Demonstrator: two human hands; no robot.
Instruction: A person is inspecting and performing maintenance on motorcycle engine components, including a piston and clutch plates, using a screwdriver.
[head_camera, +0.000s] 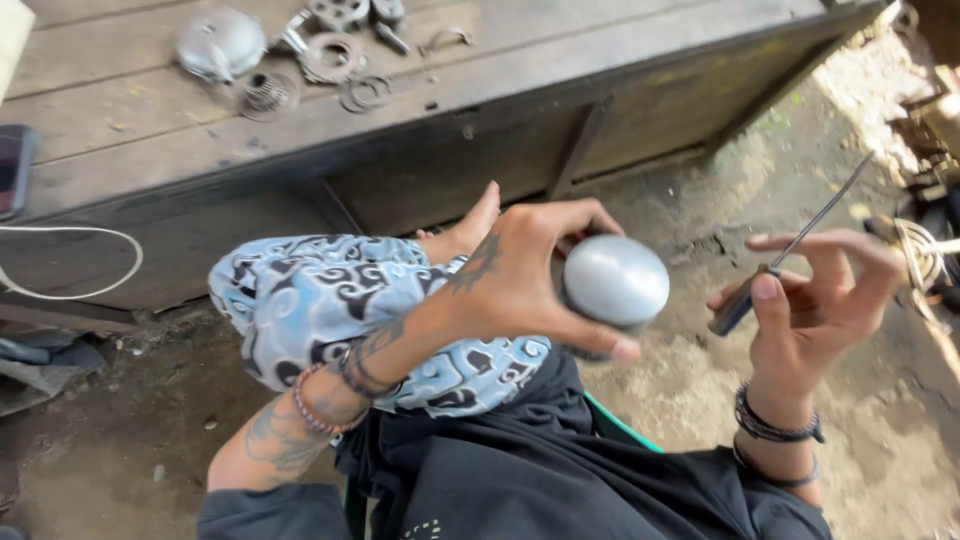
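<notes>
At the centre of the frame, the left hand (525, 270) is gripping a smooth rounded silver metal cap (615, 282), fingertips clamped around its rim. It looks rigid and slippery, so the rim is probably the safest hold. At right, the right hand (815, 300) is loosely pinching a thin dark-handled screwdriver (790, 250).

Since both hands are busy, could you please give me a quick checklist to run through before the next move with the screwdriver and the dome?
1. Left hand grips silver dome: ok.
2. Right hand holds screwdriver firmly: not ok, only fingertips pinch it.
3. Screwdriver tip clear of the dome: ok.
4. Dome's underside visible: cannot tell.
5. Loose metal parts rest on wooden bench: ok.
</notes>
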